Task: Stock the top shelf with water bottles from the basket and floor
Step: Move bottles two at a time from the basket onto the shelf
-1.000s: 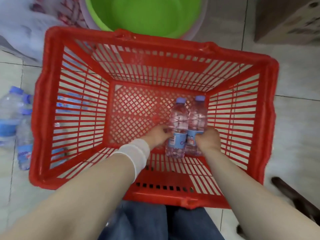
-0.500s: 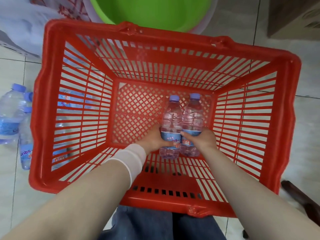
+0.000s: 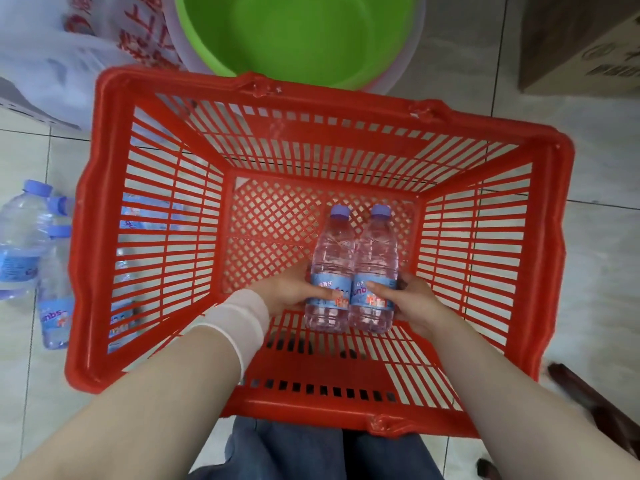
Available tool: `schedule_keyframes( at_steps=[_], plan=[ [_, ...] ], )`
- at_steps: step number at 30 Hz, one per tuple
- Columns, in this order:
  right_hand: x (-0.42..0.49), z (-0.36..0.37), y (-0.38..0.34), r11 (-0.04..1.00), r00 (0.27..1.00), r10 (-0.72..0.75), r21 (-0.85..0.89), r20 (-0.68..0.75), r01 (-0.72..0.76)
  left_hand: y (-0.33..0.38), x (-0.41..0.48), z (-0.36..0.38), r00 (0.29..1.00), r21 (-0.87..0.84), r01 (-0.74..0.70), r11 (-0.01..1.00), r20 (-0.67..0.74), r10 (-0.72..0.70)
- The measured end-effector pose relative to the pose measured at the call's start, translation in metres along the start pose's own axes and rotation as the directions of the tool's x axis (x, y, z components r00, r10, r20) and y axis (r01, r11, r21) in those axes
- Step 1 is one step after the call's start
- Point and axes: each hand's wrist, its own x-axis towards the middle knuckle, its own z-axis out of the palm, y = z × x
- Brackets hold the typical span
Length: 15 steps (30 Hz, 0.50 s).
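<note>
A red slatted basket stands on the tiled floor below me. Inside it, two clear water bottles with purple caps and blue labels are side by side. My left hand grips the left bottle at its label. My right hand grips the right bottle the same way. Both bottles are lifted above the basket's bottom, caps pointing away from me. More water bottles lie on the floor left of the basket, some seen through its slats.
A green basin sits just beyond the basket. A white plastic bag lies at the back left, a cardboard box at the back right. A dark object is on the floor at right. My jeans show below.
Both hands have raised the two bottles together off the basket's bottom and drawn them toward me. The view has come closer to the basket.
</note>
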Motion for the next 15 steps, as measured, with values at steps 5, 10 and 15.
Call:
schedule_keyframes(
  at_steps=[5, 10, 15],
  plan=[
    [-0.069, 0.001, -0.013, 0.990, 0.993, -0.111, 0.086, 0.034, 0.108, 0.009, -0.070, 0.008, 0.997, -0.007, -0.076, 0.997, -0.022, 0.076],
    [-0.189, 0.002, -0.042, 0.948, 0.959, -0.283, 0.152, 0.004, 0.279, 0.037, -0.187, 0.033, 0.975, -0.073, -0.208, 0.975, -0.096, 0.201],
    [-0.346, 0.019, -0.060, 0.918, 0.940, -0.337, 0.240, 0.047, 0.317, 0.066, -0.343, 0.060, 0.953, -0.080, -0.287, 0.955, -0.122, 0.276]
  ],
)
